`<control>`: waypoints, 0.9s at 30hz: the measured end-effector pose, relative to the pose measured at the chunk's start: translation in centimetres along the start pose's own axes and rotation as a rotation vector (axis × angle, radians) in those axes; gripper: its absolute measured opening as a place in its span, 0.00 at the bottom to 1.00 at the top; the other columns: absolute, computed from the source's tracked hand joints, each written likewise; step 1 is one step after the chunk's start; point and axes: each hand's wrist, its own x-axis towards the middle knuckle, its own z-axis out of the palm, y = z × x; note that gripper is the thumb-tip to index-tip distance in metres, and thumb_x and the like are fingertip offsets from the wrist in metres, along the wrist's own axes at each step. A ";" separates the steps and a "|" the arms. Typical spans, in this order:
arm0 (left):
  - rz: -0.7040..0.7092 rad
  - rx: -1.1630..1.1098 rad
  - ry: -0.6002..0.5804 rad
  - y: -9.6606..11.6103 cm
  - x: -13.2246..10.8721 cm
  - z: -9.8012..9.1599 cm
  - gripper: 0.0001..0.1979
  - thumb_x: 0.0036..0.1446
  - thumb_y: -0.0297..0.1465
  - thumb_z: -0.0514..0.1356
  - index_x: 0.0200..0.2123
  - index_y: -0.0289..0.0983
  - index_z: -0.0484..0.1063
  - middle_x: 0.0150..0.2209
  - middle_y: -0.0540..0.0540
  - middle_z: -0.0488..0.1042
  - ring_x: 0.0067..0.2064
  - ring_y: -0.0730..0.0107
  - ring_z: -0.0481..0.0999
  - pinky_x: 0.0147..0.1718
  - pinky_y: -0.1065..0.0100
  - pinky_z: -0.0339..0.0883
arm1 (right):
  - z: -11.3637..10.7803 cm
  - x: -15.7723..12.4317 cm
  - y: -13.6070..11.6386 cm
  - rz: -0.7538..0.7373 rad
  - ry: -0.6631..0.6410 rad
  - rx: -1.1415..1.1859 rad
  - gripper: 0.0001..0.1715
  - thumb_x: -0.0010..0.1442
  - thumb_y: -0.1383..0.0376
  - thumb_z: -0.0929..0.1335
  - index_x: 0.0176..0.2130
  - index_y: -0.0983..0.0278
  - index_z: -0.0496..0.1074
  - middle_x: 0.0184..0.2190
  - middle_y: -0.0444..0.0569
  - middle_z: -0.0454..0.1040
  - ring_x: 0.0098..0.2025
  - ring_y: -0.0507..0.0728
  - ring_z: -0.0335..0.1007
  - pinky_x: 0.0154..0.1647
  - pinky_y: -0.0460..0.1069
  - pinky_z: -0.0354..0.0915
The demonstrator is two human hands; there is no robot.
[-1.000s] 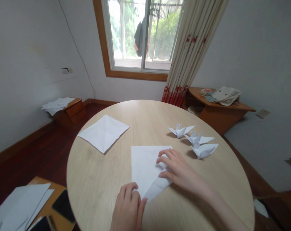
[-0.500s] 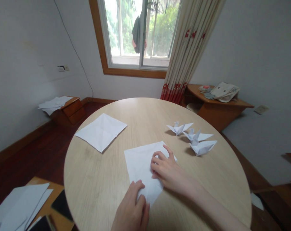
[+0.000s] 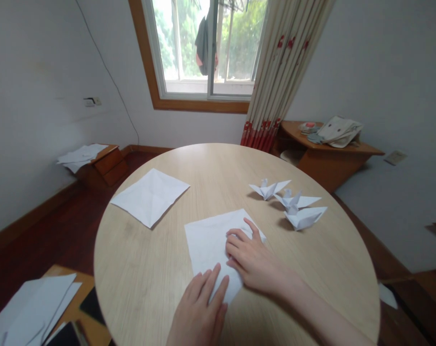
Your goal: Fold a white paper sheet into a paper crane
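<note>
A white sheet of paper [image 3: 207, 235] lies on the round wooden table [image 3: 131, 269] in front of me. My left hand [image 3: 203, 302] rests on its near corner, fingers stretched out and apart. Across the sheet's right part lies my right hand [image 3: 248, 254], its fingers spread and slightly bent, the index finger reaching toward the far right edge. Part of the paper is hidden under both hands. Another creased white sheet [image 3: 151, 197] lies flat at the table's left.
Three folded paper birds [image 3: 268, 190] [image 3: 293, 199] [image 3: 304, 218] stand at the table's right. Loose sheets [image 3: 34, 307] and dark objects lie on a lower surface at the left. A corner shelf [image 3: 329, 149] holds a cloth bag [image 3: 340, 130].
My left hand's fingers have straightened and moved slightly up over the paper. My right hand has stayed nearly in place. The view has shifted slightly.
</note>
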 end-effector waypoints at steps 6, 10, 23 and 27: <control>0.006 -0.028 -0.002 0.0 -0.2 0.0 0.19 0.69 0.32 0.45 0.55 0.35 0.69 0.55 0.42 0.73 0.48 0.62 0.75 0.44 0.64 0.71 | 0.3 0.0 0.1 -0.022 0.015 0.012 0.03 0.63 0.68 0.66 0.35 0.63 0.69 0.40 0.49 0.74 0.56 0.59 0.62 0.66 0.66 0.32; -0.015 -0.027 -0.007 0.1 -0.2 -0.1 0.19 0.69 0.33 0.46 0.55 0.36 0.69 0.56 0.41 0.72 0.48 0.62 0.74 0.44 0.65 0.70 | 0.5 0.0 0.3 -0.044 0.027 -0.005 0.03 0.63 0.68 0.66 0.35 0.64 0.69 0.39 0.49 0.74 0.56 0.59 0.62 0.66 0.65 0.32; 0.001 0.013 0.018 0.5 0.1 -0.4 0.21 0.68 0.34 0.45 0.54 0.34 0.71 0.54 0.39 0.73 0.44 0.62 0.75 0.42 0.64 0.68 | 1.1 0.2 0.5 -0.123 0.071 -0.032 0.05 0.63 0.71 0.64 0.36 0.64 0.69 0.39 0.50 0.74 0.57 0.58 0.62 0.66 0.63 0.33; 0.006 0.027 0.020 0.6 -0.1 -0.3 0.21 0.69 0.35 0.44 0.53 0.34 0.71 0.54 0.40 0.74 0.44 0.62 0.75 0.42 0.64 0.68 | 1.3 0.2 0.6 -0.127 0.079 -0.026 0.06 0.62 0.72 0.63 0.36 0.64 0.69 0.39 0.50 0.74 0.57 0.58 0.61 0.66 0.64 0.34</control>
